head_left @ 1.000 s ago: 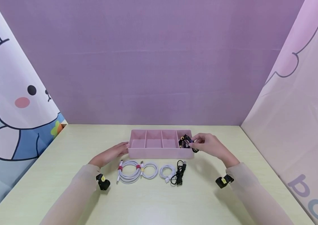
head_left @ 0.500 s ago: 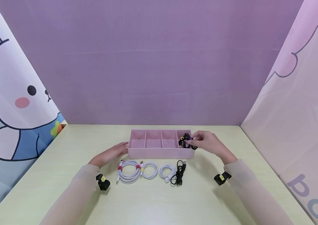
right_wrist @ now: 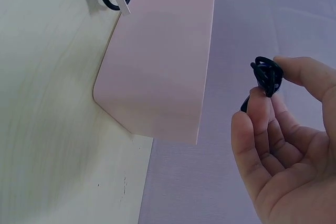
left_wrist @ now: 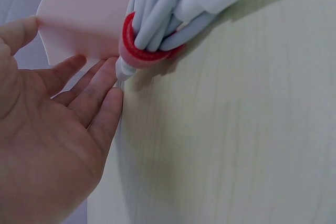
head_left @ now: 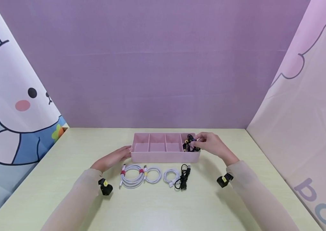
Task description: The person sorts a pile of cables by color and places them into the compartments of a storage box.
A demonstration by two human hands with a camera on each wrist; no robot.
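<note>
A pink box [head_left: 165, 157] with several compartments in a row stands on the table. Its left end is touched by the fingertips of my left hand [head_left: 116, 158], the fingers extended and relaxed; the left wrist view shows the thumb on the rim. Between thumb and fingertips, my right hand [head_left: 214, 146] pinches a bundled black cable [right_wrist: 268, 75] over the rightmost compartment. Dark cable with yellowish bits [head_left: 186, 146] shows in that compartment; whether it belongs to the held bundle I cannot tell. The other compartments hold nothing.
In front of the box lie a large white cable coil [head_left: 132, 186] with red ties, a white coil [head_left: 154, 183] with a yellow tie, a smaller white coil [head_left: 177, 173] and a black USB cable [head_left: 184, 181]. A purple cloth [head_left: 157, 64] hangs behind the table.
My right hand has moved slightly left and away from me, carrying the black cable bundle further over the rightmost compartment. The left hand, the box and the cables in front have stayed put.
</note>
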